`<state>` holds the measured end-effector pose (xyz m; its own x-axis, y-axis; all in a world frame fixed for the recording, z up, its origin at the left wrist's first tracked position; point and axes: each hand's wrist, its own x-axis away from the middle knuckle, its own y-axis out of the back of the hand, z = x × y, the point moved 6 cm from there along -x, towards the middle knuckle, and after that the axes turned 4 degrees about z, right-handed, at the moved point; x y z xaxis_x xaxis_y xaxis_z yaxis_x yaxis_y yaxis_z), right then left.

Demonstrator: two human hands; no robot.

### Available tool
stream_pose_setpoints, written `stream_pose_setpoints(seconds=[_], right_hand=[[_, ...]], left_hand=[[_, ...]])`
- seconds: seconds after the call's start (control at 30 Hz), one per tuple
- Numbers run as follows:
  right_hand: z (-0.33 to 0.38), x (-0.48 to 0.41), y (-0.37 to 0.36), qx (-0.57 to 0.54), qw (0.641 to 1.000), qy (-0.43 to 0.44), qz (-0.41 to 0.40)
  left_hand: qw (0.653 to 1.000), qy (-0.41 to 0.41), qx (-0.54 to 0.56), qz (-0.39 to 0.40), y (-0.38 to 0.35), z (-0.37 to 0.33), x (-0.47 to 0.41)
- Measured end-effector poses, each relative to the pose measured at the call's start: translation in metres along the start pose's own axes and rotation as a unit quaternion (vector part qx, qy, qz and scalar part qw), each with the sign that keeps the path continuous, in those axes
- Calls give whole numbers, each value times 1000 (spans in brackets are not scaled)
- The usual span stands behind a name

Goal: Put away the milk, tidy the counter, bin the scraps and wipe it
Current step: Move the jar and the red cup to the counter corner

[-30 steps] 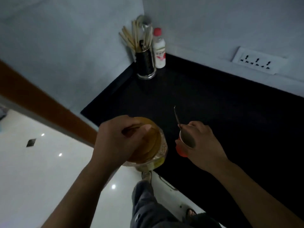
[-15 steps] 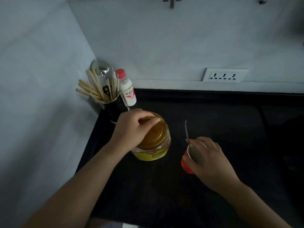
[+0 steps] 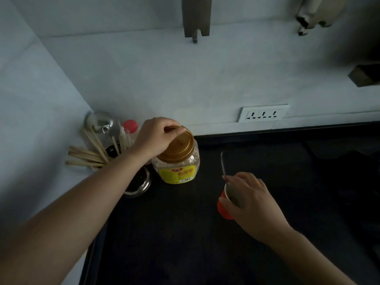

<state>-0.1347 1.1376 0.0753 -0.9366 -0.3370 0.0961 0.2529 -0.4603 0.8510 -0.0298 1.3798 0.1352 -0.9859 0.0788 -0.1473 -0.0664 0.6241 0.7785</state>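
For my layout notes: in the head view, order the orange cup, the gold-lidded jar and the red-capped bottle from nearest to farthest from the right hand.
1. The orange cup, gripped by the right hand itself.
2. The gold-lidded jar, to its left, farther back.
3. The red-capped bottle, in the far left corner.

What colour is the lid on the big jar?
Golden brown. The lid shows best in the head view, partly under the left hand gripping it.

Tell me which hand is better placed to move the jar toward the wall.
Left, probably. The left hand grips the jar by its gold lid; the right hand holds the red cup.
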Motion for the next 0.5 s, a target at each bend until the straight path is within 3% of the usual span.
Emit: stream_pose_setpoints(seconds=[0.37, 0.5], right_hand=[[-9, -31, -2, 9, 1000, -10, -9], [-12, -36, -4, 11, 1000, -8, -7]], left_hand=[[1000, 6, -29, -5, 3, 33, -50], [994, -20, -75, -75, -1, 31, -13]])
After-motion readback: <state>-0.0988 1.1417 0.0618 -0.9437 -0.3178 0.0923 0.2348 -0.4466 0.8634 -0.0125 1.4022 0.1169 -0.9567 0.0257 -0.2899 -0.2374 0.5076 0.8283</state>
